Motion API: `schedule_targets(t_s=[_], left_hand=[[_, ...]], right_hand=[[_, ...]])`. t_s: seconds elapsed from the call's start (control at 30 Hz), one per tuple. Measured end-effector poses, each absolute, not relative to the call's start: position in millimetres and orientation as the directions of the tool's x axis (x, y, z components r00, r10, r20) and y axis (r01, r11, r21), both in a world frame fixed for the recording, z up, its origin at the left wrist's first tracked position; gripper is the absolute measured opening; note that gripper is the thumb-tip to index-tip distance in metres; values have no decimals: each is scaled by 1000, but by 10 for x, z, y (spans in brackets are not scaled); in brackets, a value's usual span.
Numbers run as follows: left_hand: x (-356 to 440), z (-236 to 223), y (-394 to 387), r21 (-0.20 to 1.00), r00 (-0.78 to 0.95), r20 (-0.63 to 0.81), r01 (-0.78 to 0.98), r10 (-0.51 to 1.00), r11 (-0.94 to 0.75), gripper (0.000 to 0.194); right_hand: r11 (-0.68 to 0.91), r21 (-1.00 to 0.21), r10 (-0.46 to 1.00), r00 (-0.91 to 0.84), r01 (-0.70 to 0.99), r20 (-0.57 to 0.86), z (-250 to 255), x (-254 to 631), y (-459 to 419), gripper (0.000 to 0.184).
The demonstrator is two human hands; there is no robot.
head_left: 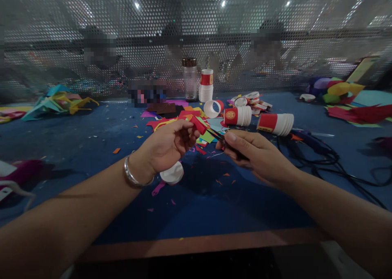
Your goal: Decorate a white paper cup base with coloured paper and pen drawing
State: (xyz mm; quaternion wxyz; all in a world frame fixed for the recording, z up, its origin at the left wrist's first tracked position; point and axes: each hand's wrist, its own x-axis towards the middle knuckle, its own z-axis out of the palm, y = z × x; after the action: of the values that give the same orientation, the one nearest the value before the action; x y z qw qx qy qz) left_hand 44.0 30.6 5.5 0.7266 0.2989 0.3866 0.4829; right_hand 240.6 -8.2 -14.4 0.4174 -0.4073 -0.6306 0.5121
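Between the fingertips of my left hand [171, 142] is a small folded piece of red paper [199, 125], raised above the table. A silver bangle circles my left wrist. My right hand [248, 150] grips dark scissors [228, 142], whose blades point left and reach the edge of the red paper. Whether the blades are apart is hard to make out. Below my left hand lies a white round paper cup piece [172, 173], partly covered by that hand. Behind both hands spreads a pile of coloured paper [174, 109].
Stacked paper cups [237, 116] lie on their sides beyond my right hand, with more cups [275, 124] beside them. A clear bottle [190, 81] and an upright cup stack [206, 85] stand at the back. A glue gun [315, 142] with black cable lies right. Paper scraps litter the blue table [214, 213].
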Motion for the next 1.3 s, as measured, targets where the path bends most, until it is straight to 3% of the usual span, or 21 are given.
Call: schedule_targets(t_s=[0.63, 0.97, 1.3], left_hand=[[450, 68, 282, 821, 244, -260, -454, 934, 347, 35], [528, -76, 153, 920, 351, 65, -383, 934, 80, 9], [533, -90, 151, 914, 380, 108, -402, 919, 59, 11]], right_hand=[[105, -992, 937, -341, 67, 76, -151, 2416, -69, 44], [-1, -997, 934, -355, -75, 25, -122, 2414, -83, 41], [-80, -984, 922, -386, -157, -14, -135, 2437, -81, 32]])
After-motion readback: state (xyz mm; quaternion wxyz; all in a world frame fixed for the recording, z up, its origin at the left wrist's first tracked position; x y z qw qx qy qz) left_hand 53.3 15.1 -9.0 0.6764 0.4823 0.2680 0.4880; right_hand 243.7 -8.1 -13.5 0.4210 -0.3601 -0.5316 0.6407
